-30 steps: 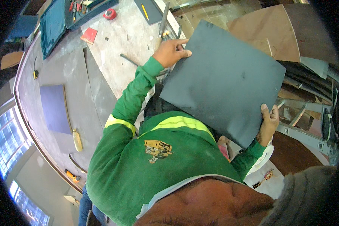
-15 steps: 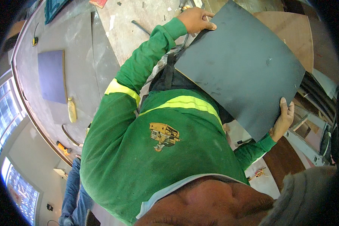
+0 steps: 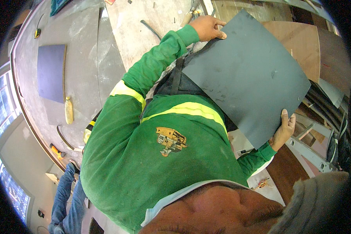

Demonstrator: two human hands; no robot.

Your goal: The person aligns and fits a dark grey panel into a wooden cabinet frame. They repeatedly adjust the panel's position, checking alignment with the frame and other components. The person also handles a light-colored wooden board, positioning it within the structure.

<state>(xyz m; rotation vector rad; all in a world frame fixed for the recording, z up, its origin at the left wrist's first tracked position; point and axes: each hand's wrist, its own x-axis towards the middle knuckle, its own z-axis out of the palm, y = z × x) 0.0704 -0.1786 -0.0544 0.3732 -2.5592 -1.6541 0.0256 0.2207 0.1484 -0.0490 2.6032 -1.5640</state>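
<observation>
A dark grey, flat rectangular panel (image 3: pixel 250 78) is held slantwise in front of my body by both hands. My left hand (image 3: pixel 208 28) grips its far left corner, thumb on the upper face and fingers at the edge. At the near right edge my right hand (image 3: pixel 283 130) is closed on the panel, with the thumb on the edge and part of the fingers hidden behind it. A few scuffs and a small mark show on the panel's face. Its underside is out of sight.
On the large surface at left lie a purple-grey board (image 3: pixel 51 73), a yellow bottle (image 3: pixel 69 110) and a tape measure (image 3: pixel 37 33). An orange-and-black tool (image 3: pixel 57 151) lies near the edge. At right are a brown board (image 3: pixel 300 43) and a metal ladder-like frame (image 3: pixel 312 154). Another person's jeans (image 3: pixel 68 199) show lower left.
The panel and my right hand have shifted slightly left, and my left hand slightly right. Both hands keep their grip. The other person's legs show more fully.
</observation>
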